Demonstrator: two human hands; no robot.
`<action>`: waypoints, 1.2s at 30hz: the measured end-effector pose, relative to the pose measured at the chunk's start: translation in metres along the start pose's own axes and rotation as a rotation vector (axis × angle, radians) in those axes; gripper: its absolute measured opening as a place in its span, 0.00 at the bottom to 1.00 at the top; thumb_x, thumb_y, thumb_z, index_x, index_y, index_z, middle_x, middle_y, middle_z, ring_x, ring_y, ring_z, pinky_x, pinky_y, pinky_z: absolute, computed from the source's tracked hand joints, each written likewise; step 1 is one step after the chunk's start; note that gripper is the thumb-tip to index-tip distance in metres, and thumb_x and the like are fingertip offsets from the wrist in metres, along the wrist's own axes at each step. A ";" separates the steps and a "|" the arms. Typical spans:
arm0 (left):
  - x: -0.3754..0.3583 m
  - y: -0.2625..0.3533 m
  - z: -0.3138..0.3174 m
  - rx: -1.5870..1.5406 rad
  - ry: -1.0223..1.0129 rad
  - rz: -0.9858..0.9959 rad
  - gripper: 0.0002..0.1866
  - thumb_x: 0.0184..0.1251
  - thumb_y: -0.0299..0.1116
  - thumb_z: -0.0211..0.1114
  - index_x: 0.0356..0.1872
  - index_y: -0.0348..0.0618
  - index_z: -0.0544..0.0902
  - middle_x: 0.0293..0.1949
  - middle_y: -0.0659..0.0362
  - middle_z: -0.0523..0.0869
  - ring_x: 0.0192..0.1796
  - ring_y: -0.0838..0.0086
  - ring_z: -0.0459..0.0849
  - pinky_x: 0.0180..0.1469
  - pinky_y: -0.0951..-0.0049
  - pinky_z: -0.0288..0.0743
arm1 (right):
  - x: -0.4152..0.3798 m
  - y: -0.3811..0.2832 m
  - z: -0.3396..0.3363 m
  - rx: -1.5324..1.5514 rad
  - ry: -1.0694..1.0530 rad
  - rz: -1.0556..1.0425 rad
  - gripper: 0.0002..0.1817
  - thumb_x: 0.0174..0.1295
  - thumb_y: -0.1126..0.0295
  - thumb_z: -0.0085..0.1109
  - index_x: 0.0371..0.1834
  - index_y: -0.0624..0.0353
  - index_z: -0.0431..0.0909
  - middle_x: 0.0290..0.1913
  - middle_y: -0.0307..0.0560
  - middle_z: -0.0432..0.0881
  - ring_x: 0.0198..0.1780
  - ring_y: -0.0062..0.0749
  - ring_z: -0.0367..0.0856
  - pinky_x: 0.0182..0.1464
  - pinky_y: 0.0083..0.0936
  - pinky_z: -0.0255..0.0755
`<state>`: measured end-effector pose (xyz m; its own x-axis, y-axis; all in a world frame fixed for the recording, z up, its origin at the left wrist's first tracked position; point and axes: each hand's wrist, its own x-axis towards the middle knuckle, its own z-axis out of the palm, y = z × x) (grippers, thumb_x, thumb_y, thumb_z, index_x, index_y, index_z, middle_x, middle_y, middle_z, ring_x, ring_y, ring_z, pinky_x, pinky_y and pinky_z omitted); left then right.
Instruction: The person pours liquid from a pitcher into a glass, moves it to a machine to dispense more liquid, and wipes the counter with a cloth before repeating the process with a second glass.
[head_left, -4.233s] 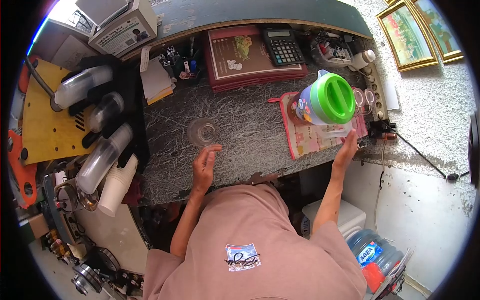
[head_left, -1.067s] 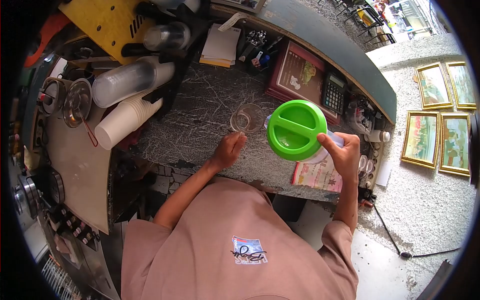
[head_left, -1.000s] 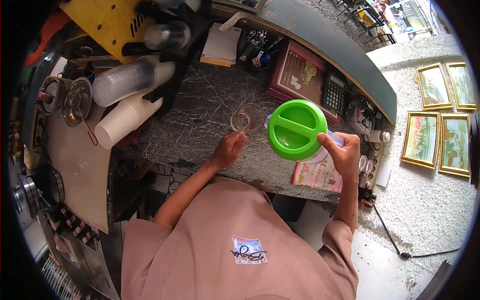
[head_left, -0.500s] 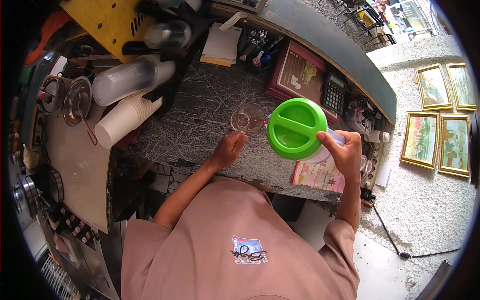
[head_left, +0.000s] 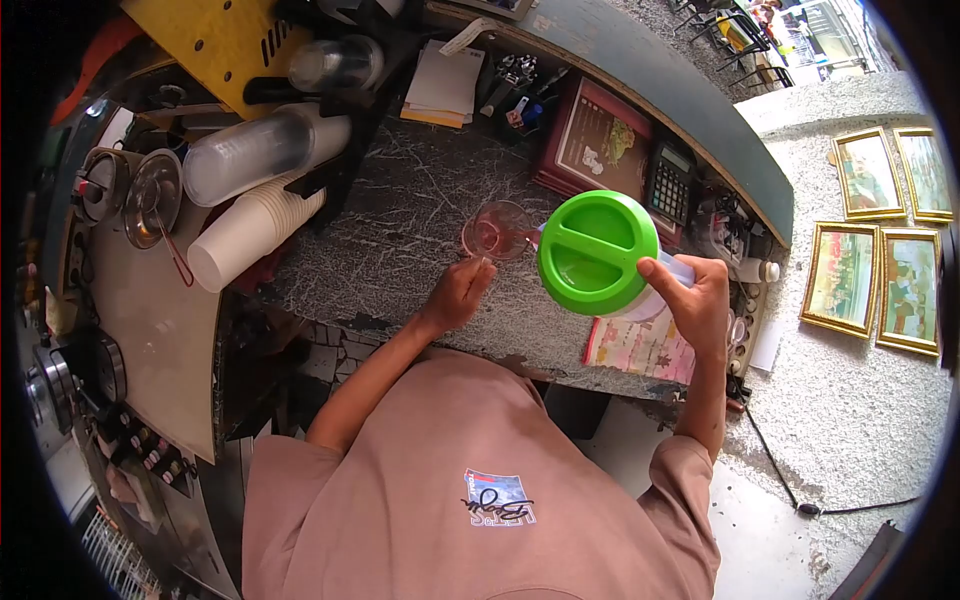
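Marbled counter (head_left: 420, 215), right hand (head_left: 700, 305) gripping tilted green-lidded jug (head_left: 597, 255), left hand (head_left: 458, 293) loosely curled, steadying glass (head_left: 495, 230).

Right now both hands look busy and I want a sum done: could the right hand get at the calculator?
Probably not as things stand. The right hand holds the green-lidded jug, tipped toward the clear cup, and the jug sits between it and the calculator. Once that hand is free, the calculator looks close enough.

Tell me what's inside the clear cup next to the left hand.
The clear cup holds a shallow reddish liquid, with a thin stream entering from the green-lidded jug tilted in the right hand. The jug's own contents are hidden by its lid.
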<state>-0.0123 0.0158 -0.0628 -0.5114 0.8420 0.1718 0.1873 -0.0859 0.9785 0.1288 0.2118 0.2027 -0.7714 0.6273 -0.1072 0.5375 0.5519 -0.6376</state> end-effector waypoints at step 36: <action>0.001 0.002 -0.001 -0.012 0.002 0.030 0.18 0.81 0.35 0.50 0.28 0.36 0.70 0.22 0.51 0.70 0.24 0.62 0.70 0.31 0.61 0.64 | 0.001 -0.004 -0.006 -0.069 -0.070 0.003 0.27 0.59 0.50 0.71 0.22 0.69 0.85 0.16 0.46 0.82 0.18 0.20 0.80 0.20 0.20 0.67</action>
<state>-0.0127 0.0158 -0.0603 -0.5072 0.8381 0.2009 0.1925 -0.1170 0.9743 0.1279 0.2138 0.2098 -0.7900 0.5908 -0.1637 0.5604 0.5878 -0.5835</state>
